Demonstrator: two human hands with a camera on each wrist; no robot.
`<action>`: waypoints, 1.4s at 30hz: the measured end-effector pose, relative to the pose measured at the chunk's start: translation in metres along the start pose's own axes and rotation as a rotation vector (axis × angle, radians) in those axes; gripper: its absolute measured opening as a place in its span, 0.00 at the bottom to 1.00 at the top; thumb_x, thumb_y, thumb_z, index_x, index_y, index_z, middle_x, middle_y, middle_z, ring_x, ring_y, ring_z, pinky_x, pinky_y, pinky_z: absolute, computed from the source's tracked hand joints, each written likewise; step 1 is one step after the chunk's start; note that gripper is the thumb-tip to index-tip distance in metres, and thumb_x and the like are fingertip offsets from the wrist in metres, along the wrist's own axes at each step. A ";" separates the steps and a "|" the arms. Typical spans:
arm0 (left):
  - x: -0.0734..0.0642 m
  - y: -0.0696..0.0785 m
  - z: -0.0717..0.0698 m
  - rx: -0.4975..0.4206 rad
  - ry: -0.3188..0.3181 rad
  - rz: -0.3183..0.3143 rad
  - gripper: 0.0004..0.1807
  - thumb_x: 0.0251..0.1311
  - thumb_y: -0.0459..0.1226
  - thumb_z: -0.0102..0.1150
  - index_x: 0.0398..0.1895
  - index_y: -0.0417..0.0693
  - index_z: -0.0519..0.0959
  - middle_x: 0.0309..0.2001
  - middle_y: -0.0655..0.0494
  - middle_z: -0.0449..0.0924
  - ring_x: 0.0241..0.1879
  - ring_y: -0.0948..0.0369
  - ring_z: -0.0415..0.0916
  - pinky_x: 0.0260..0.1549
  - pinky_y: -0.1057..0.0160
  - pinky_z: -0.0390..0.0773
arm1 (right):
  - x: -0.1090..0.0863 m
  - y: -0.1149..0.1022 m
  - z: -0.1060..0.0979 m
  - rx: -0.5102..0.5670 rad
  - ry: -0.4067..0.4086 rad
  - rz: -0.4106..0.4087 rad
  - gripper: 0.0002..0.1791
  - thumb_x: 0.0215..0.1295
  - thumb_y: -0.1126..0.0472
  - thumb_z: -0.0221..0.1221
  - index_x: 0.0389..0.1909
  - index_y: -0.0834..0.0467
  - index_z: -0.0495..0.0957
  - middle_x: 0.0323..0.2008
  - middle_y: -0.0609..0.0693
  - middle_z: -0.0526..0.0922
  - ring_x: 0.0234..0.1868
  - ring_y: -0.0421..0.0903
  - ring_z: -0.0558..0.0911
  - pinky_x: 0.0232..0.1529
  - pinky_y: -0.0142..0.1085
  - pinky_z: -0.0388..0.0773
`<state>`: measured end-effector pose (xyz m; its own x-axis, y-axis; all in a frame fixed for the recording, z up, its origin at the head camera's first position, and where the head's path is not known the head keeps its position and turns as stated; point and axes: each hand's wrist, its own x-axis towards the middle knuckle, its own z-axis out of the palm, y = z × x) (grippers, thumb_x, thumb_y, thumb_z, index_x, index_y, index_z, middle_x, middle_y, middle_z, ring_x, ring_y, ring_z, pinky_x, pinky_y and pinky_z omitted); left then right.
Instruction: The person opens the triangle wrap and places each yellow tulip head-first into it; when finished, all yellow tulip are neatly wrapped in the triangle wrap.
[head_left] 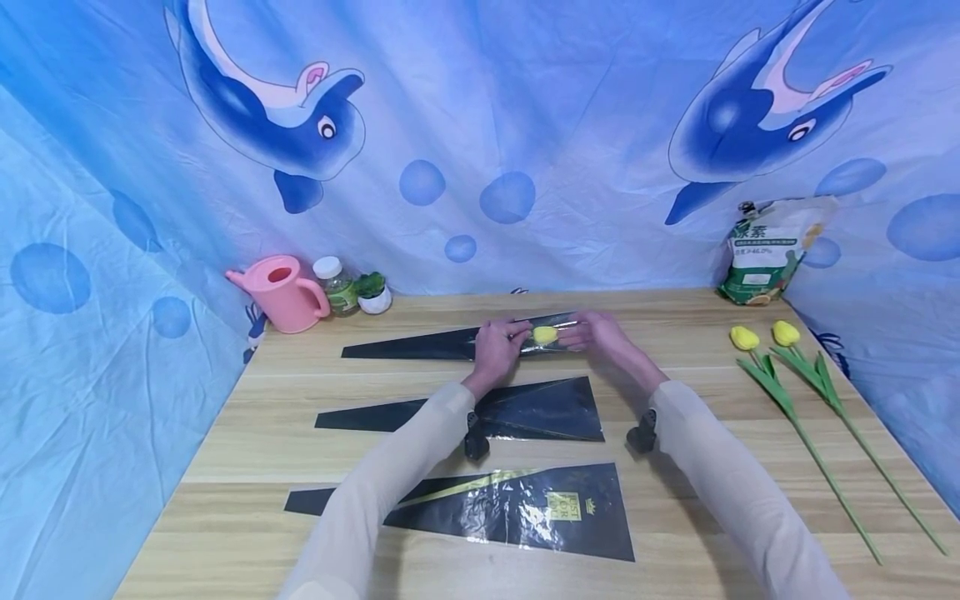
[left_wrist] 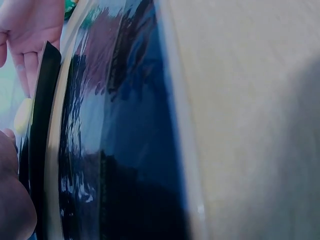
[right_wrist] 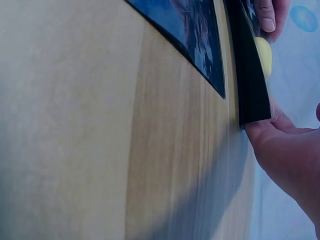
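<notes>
Yellow egg-shaped tulip head [head_left: 545, 335]: sitting at a black glossy plastic sleeve [head_left: 420, 346], near frame centre
Left hand [head_left: 497, 350]: fingers bunching narrow, can't tell if pinching
Right hand [head_left: 600, 335]: fingers lying straightish
Snag risk: crooked pushing probably creasing the sleeve imo

The black wrappers [head_left: 551, 408] look like glossy, lightly crinkled plastic film; the counter [head_left: 225, 450] shows smooth wood grain, the backdrop [head_left: 570, 125] wrinkled cloth, the watering can [head_left: 277, 296] smooth plastic.

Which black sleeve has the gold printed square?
The nearest sleeve, lowest in the head view; the middle sleeve and farthest sleeve show none.
</notes>
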<state>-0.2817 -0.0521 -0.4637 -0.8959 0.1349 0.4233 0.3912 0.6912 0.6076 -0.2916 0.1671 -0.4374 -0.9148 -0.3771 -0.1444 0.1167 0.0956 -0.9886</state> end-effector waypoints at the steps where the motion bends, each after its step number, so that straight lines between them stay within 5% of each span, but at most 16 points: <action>1: 0.000 0.000 0.000 -0.002 -0.001 -0.002 0.10 0.62 0.38 0.68 0.44 0.47 0.89 0.46 0.49 0.86 0.54 0.51 0.81 0.65 0.43 0.65 | 0.000 0.000 0.000 -0.001 -0.003 0.003 0.29 0.82 0.58 0.29 0.70 0.78 0.50 0.60 0.80 0.67 0.61 0.72 0.72 0.62 0.53 0.71; 7: 0.004 -0.004 0.002 -0.008 -0.002 -0.017 0.09 0.63 0.38 0.68 0.44 0.48 0.89 0.46 0.50 0.86 0.55 0.51 0.80 0.66 0.43 0.63 | -0.004 -0.005 -0.001 -0.083 0.038 0.002 0.30 0.83 0.55 0.31 0.72 0.75 0.51 0.61 0.77 0.70 0.62 0.69 0.73 0.64 0.52 0.69; 13: 0.004 -0.006 0.003 -0.028 -0.015 -0.028 0.10 0.63 0.38 0.67 0.45 0.47 0.88 0.48 0.50 0.86 0.55 0.50 0.80 0.68 0.41 0.58 | -0.018 -0.010 -0.011 -0.236 0.172 0.018 0.31 0.82 0.49 0.38 0.70 0.70 0.59 0.60 0.69 0.74 0.61 0.64 0.73 0.66 0.53 0.66; 19: 0.002 -0.003 -0.003 -0.006 -0.035 -0.011 0.11 0.63 0.38 0.67 0.47 0.47 0.88 0.47 0.51 0.86 0.58 0.51 0.78 0.70 0.43 0.55 | -0.039 -0.013 -0.027 -0.328 0.170 -0.046 0.35 0.81 0.44 0.38 0.70 0.72 0.60 0.61 0.72 0.73 0.61 0.67 0.73 0.64 0.56 0.68; 21: 0.002 0.000 -0.008 0.013 -0.036 0.015 0.12 0.63 0.38 0.67 0.48 0.47 0.87 0.48 0.51 0.86 0.58 0.51 0.78 0.70 0.44 0.57 | -0.048 -0.014 -0.033 -0.361 0.168 -0.055 0.36 0.81 0.43 0.39 0.68 0.74 0.61 0.60 0.73 0.73 0.60 0.68 0.74 0.62 0.56 0.70; 23: -0.002 0.004 -0.014 0.027 -0.033 0.049 0.12 0.63 0.38 0.67 0.49 0.47 0.87 0.47 0.50 0.86 0.52 0.52 0.82 0.64 0.47 0.68 | -0.057 -0.016 -0.039 -0.391 0.168 -0.060 0.37 0.81 0.43 0.39 0.67 0.75 0.61 0.59 0.74 0.73 0.59 0.68 0.75 0.61 0.56 0.71; 26: -0.017 0.016 -0.026 0.014 -0.080 0.115 0.12 0.64 0.37 0.67 0.48 0.43 0.87 0.43 0.48 0.87 0.33 0.52 0.86 0.47 0.51 0.82 | -0.071 -0.017 -0.046 -0.407 0.167 -0.074 0.35 0.82 0.46 0.40 0.65 0.77 0.63 0.57 0.75 0.75 0.57 0.69 0.76 0.58 0.54 0.75; 28: -0.033 0.025 -0.033 0.024 -0.142 0.167 0.12 0.63 0.38 0.67 0.47 0.42 0.87 0.44 0.48 0.87 0.31 0.52 0.85 0.44 0.50 0.83 | -0.081 -0.015 -0.050 -0.417 0.163 -0.084 0.33 0.82 0.48 0.40 0.64 0.78 0.64 0.56 0.74 0.76 0.55 0.68 0.78 0.54 0.51 0.78; 31: -0.060 0.038 -0.038 0.033 -0.265 0.207 0.15 0.62 0.39 0.69 0.49 0.40 0.85 0.52 0.45 0.83 0.49 0.48 0.83 0.62 0.42 0.69 | -0.095 -0.012 -0.054 -0.441 0.155 -0.109 0.29 0.82 0.52 0.41 0.61 0.78 0.66 0.53 0.74 0.78 0.51 0.67 0.80 0.47 0.46 0.82; 34: -0.082 0.044 -0.037 0.055 -0.366 0.178 0.23 0.63 0.43 0.67 0.58 0.40 0.80 0.62 0.45 0.76 0.67 0.45 0.68 0.69 0.40 0.54 | -0.105 -0.008 -0.054 -0.488 0.156 -0.113 0.27 0.82 0.53 0.43 0.59 0.76 0.69 0.49 0.72 0.80 0.46 0.63 0.82 0.40 0.43 0.83; 38: -0.098 0.043 -0.030 0.077 -0.456 0.125 0.29 0.66 0.47 0.64 0.66 0.43 0.75 0.70 0.47 0.68 0.73 0.48 0.56 0.72 0.44 0.46 | -0.112 -0.001 -0.050 -0.520 0.134 -0.100 0.26 0.81 0.53 0.45 0.59 0.75 0.70 0.48 0.68 0.81 0.43 0.59 0.82 0.38 0.44 0.83; 42: -0.100 0.038 -0.026 0.076 -0.476 0.133 0.30 0.66 0.46 0.64 0.67 0.42 0.74 0.71 0.46 0.66 0.74 0.48 0.53 0.73 0.45 0.42 | -0.115 0.004 -0.044 -0.500 0.107 -0.095 0.26 0.81 0.54 0.47 0.60 0.75 0.69 0.48 0.67 0.81 0.44 0.59 0.82 0.39 0.45 0.83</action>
<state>-0.1722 -0.0574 -0.4655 -0.8433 0.5217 0.1295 0.5076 0.6936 0.5111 -0.2025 0.2513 -0.4230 -0.9498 -0.3118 -0.0235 -0.1443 0.5038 -0.8517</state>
